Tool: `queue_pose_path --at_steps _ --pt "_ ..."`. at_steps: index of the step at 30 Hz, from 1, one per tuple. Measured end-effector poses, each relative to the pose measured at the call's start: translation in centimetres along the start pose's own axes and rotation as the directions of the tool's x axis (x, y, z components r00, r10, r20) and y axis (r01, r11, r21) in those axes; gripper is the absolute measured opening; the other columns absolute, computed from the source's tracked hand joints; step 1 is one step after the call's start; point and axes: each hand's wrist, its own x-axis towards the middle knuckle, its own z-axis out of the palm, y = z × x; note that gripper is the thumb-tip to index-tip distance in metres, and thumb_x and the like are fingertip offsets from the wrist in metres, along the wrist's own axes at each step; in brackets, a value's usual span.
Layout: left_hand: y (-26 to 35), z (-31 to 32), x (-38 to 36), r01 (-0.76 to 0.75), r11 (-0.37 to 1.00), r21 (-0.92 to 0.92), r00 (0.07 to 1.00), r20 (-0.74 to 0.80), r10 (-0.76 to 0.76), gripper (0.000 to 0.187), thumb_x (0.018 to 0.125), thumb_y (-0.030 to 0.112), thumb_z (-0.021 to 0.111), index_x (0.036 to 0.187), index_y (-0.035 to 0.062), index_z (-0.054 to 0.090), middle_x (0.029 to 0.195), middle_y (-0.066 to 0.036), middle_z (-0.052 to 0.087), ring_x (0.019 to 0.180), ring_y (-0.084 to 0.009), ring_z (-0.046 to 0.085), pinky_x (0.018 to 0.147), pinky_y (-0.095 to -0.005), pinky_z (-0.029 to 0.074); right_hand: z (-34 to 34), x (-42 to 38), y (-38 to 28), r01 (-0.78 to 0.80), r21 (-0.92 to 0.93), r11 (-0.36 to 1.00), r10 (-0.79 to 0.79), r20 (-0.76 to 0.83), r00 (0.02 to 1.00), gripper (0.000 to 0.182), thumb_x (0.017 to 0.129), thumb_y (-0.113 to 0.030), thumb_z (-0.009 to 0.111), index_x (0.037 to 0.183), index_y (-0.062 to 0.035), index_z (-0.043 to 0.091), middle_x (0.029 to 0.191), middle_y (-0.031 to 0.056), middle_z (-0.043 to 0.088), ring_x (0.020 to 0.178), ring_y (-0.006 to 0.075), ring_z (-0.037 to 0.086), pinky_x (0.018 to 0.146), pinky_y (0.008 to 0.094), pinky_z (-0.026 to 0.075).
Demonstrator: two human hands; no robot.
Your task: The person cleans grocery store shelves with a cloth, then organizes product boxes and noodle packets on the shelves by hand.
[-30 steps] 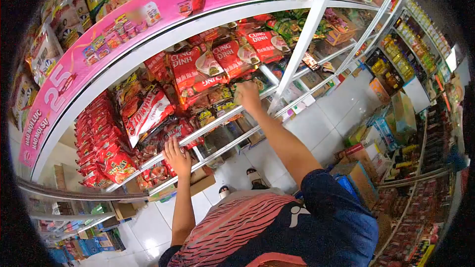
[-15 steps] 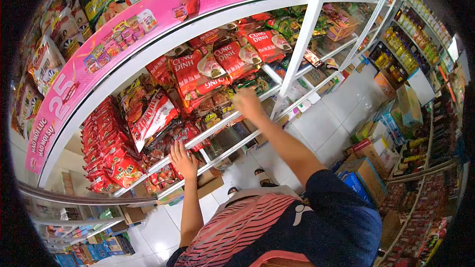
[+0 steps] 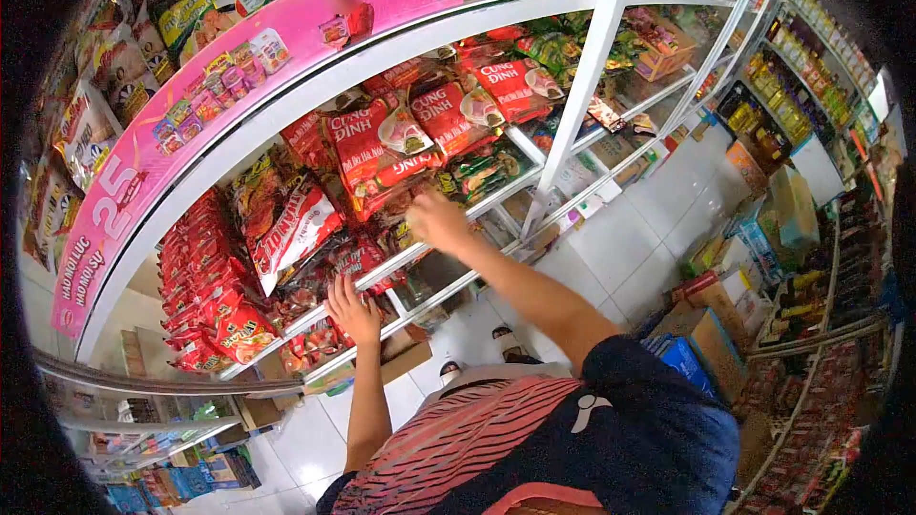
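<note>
My left hand lies with its fingers stretched over the white front rail of the display shelf, near dark red packets. My right hand is over the front of the shelf, fingers curled downward and slightly blurred; what is in them, if anything, is hidden. Close beside it are green packets and a stack of red "Cung Đình" noodle packets. More red noodle packets lie behind. A red and white noodle bag leans to the left of them.
A white upright post stands right of my right hand. The pink banner spans the upper shelf edge. Rows of small red packets fill the shelf's left end. Cartons and bottle shelves line the right side of the tiled floor.
My right hand has moved left along the shelf front, from in front of the green packets toward the red stack. My left hand has stayed on the rail.
</note>
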Motion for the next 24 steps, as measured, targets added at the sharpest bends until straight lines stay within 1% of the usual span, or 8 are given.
queue_pose_path --at_steps 2,3,4,6,9,17,19,24 --pt "0.0 -0.4 -0.1 -0.024 1.000 0.014 1.000 0.002 0.024 0.066 0.065 0.013 0.062 0.125 0.0080 0.037 0.130 -0.010 0.035 0.122 -0.0291 0.028 0.101 -0.0477 0.017 -2.6 0.3 4.6 0.105 -0.064 0.992 -0.109 -0.074 0.991 0.011 0.062 -0.013 0.061 0.071 -0.0088 0.056 0.070 0.0091 0.052 0.073 0.0291 0.052 0.066 0.0396 0.042" --pt "0.0 -0.5 0.0 -0.044 0.999 0.016 0.999 0.002 0.044 0.067 0.064 0.013 0.063 0.126 0.0080 0.036 0.131 -0.010 0.035 0.122 -0.0293 0.028 0.101 -0.0476 0.017 -5.1 0.5 6.5 -0.055 -0.005 0.998 0.055 0.120 0.991 0.011 0.062 -0.012 0.060 0.072 -0.0083 0.057 0.072 0.0096 0.053 0.073 0.0298 0.051 0.066 0.0401 0.041" --pt "-0.1 -0.6 0.1 -0.041 0.999 0.017 0.999 0.000 0.041 0.067 0.064 0.013 0.063 0.126 0.0080 0.036 0.131 -0.010 0.035 0.122 -0.0293 0.028 0.101 -0.0476 0.017 -5.2 -0.3 9.3 -0.247 0.144 0.958 0.238 0.080 0.968 0.010 0.063 -0.017 0.060 0.070 -0.0111 0.058 0.076 0.0086 0.053 0.081 0.0266 0.051 0.075 0.0385 0.040" --pt "-0.1 -0.7 0.0 -0.054 0.998 0.012 0.999 0.003 0.054 0.068 0.064 0.013 0.063 0.126 0.0080 0.036 0.131 -0.010 0.035 0.122 -0.0295 0.028 0.101 -0.0473 0.017 -6.4 -0.9 11.2 -0.256 -0.225 0.940 0.208 -0.216 0.954 0.007 0.064 -0.015 0.059 0.070 -0.0110 0.059 0.076 0.0091 0.053 0.080 0.0272 0.050 0.071 0.0381 0.040" --pt "-0.1 -0.7 -0.1 -0.043 0.999 0.010 0.999 0.015 0.043 0.067 0.064 0.013 0.063 0.126 0.0081 0.036 0.131 -0.010 0.035 0.122 -0.0293 0.028 0.102 -0.0471 0.016 -4.7 -0.1 9.8 -0.257 -0.412 0.874 0.206 -0.165 0.964 0.008 0.065 -0.013 0.058 0.072 -0.0098 0.061 0.078 0.0108 0.054 0.080 0.0279 0.049 0.070 0.0387 0.039" --pt "0.5 -0.4 0.0 0.007 1.000 0.018 1.000 0.003 -0.007 0.065 0.065 0.013 0.064 0.124 0.0095 0.038 0.130 -0.009 0.035 0.123 -0.0280 0.028 0.102 -0.0465 0.016 -0.8 -0.3 -0.9 -0.094 0.059 0.994 0.092 0.033 0.995 0.016 0.063 -0.014 0.061 0.077 -0.0116 0.056 0.091 0.0070 0.051 0.093 0.0299 0.046 0.076 0.0393 0.041" --pt "0.4 -0.6 0.0 -0.009 1.000 0.023 1.000 -0.001 0.009 0.065 0.066 0.012 0.064 0.124 0.0088 0.037 0.130 -0.009 0.035 0.123 -0.0286 0.028 0.102 -0.0467 0.016 -1.9 -0.2 4.0 -0.016 -0.006 1.000 0.016 0.109 0.994 0.010 0.066 -0.016 0.058 0.074 -0.0108 0.058 0.084 0.0089 0.053 0.091 0.0294 0.048 0.075 0.0424 0.043" --pt "0.3 -1.0 -0.2 -0.034 0.999 0.023 0.999 0.020 0.033 0.068 0.065 0.011 0.064 0.126 0.0080 0.035 0.131 -0.011 0.034 0.123 -0.0294 0.027 0.103 -0.0465 0.015 -8.0 -0.2 11.7 -0.165 -0.285 0.944 0.192 0.067 0.979 0.010 0.065 -0.018 0.058 0.063 -0.0083 0.055 0.073 0.0076 0.054 0.081 0.0245 0.053 0.063 0.0399 0.040"
